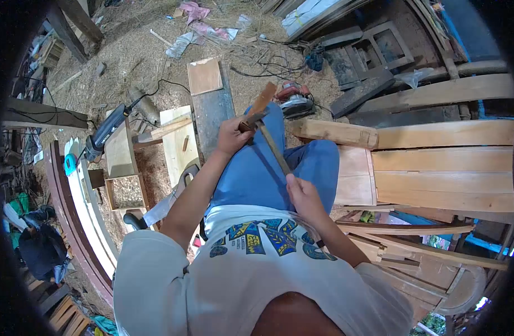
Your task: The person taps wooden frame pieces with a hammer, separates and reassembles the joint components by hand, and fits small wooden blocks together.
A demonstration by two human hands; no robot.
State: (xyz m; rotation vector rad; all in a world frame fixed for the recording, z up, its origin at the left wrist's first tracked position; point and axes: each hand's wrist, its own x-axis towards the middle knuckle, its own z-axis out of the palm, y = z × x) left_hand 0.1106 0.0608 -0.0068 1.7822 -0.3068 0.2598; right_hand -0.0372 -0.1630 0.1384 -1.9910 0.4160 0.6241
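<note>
My left hand (233, 136) is closed around a reddish-brown, flat piece (263, 98), which looks like wood. It is held over my lap and its far end slants up to the right. What kind of tool or part it is cannot be made out. In my right hand (306, 197) is a hammer (275, 148), gripped near the end of its long wooden handle. The dark hammer head lies right by the brown piece and my left fingers; whether they touch is unclear. Both hands are above my blue trousers (243, 182).
Ahead on the shavings-covered ground (150, 50) sits a red power tool (296, 98). A corded blue power tool (108, 129) is at the left, near an open wooden box (127, 191). Wide planks (441, 182) and a thick timber (335, 133) lie to the right.
</note>
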